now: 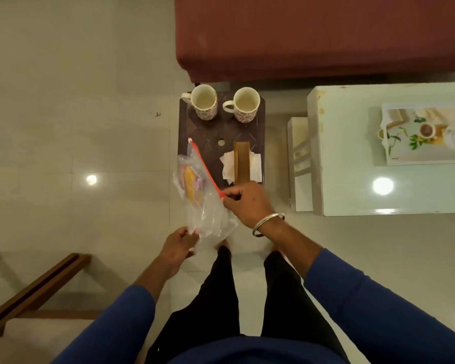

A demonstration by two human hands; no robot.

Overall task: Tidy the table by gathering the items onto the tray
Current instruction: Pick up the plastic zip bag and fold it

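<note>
Nearest, the left hand (177, 245) gripped the bottom of a clear plastic bag (202, 200), while the right hand (247, 203) pinched its red zip strip, so the step in hand seemed to be picking up or sealing the bag. Beyond, on the small dark table (208, 132), lay a wooden holder (242, 161) on napkins and two cups (204, 103). The tray (394, 156) sat well apart to the right, so next the bag would need carrying across.

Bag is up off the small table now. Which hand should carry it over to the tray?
Probably the right hand: it pinches the plastic bag at its red zip strip, and the tray sits on the white table off to the right. The left hand only steadies the bag's bottom edge.
</note>
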